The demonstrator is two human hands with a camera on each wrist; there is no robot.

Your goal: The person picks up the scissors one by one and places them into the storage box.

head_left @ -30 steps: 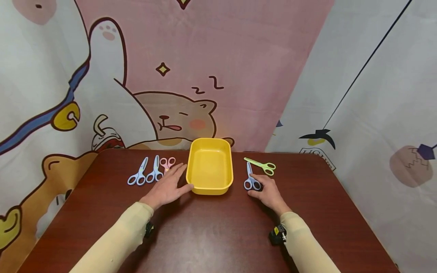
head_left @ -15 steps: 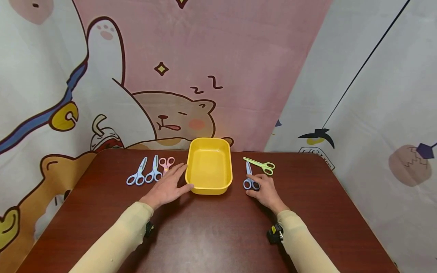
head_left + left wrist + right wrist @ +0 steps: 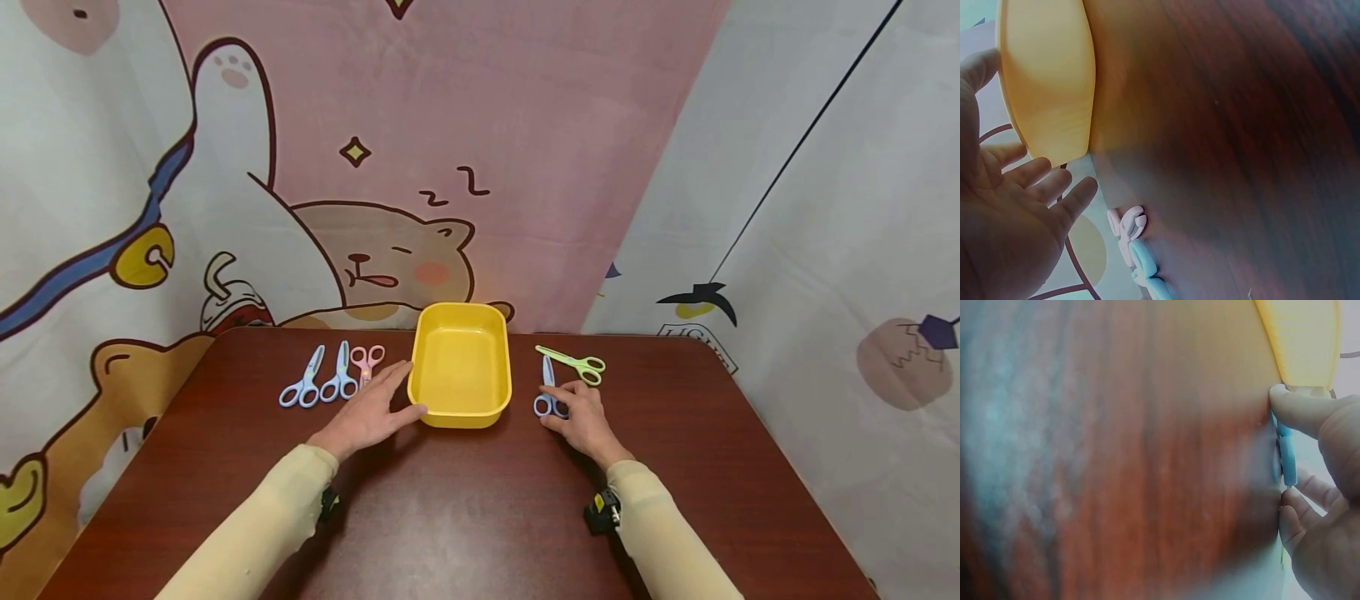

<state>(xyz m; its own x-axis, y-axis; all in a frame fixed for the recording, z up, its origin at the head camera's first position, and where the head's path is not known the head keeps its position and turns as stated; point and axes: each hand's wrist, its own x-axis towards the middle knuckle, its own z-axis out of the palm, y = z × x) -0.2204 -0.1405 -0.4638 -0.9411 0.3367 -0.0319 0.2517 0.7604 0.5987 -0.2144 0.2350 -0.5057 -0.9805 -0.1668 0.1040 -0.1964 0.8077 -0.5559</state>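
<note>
A yellow plastic tray (image 3: 461, 421) stands at the back middle of the table. My left hand (image 3: 371, 412) lies against its left side, fingers spread along the wall and thumb at the front left corner. Right of the tray, blue scissors (image 3: 548, 371) lie on the table, blades pointing away from me. My right hand (image 3: 587, 418) holds their handles between thumb and fingertips and covers part of the right loop. In the right wrist view the blue handle (image 3: 1288, 461) shows between the thumb and the curled fingers.
Light green scissors (image 3: 573, 362) lie just behind the blue ones, near the back edge. Left of the left hand are two blue scissors (image 3: 302, 392), (image 3: 340, 383) and pink scissors (image 3: 367, 360), partly behind the fingers. A printed curtain (image 3: 555, 167) hangs behind the table.
My right hand has slid slightly left over the blue scissors, and their handle loops sit a little closer together. The left hand and the tray have stayed in place.
</note>
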